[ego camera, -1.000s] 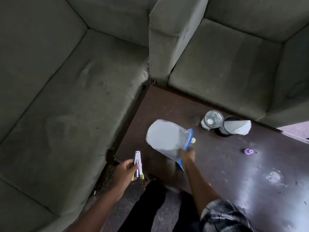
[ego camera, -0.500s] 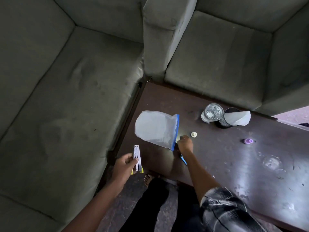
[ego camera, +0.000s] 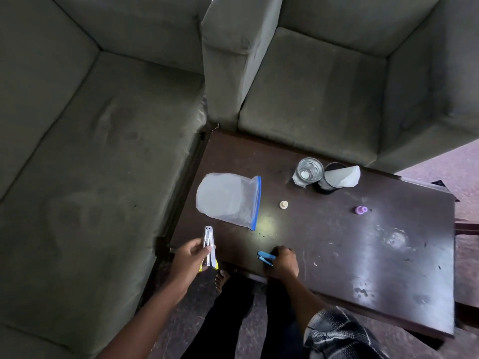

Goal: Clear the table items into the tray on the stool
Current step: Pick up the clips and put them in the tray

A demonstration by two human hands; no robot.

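My left hand (ego camera: 190, 259) holds a silver folding multi-tool with yellow ends (ego camera: 209, 247) over the dark wooden table's (ego camera: 363, 255) near left corner. My right hand (ego camera: 282, 261) rests at the near edge, fingers closed on a small blue clip-like tool (ego camera: 265, 257). A clear zip bag with a blue seal (ego camera: 229, 199) lies flat on the table, free of both hands. Farther out sit a small cream cap (ego camera: 283, 204), a purple cap (ego camera: 361, 209), a glass (ego camera: 309, 170) and a dark cup holding white paper (ego camera: 334, 177). No tray or stool is in view.
A grey-green sofa (ego camera: 90, 151) runs along the table's left side and another sofa seat (ego camera: 311, 99) along its far side. My legs and a bare foot (ego camera: 221, 279) are at the near edge. Pinkish floor (ego camera: 461, 164) shows to the right.
My right hand has let go of the zip bag, which now lies flat on the table, and drawn back to the near edge onto the blue tool. The left hand kept the multi-tool.
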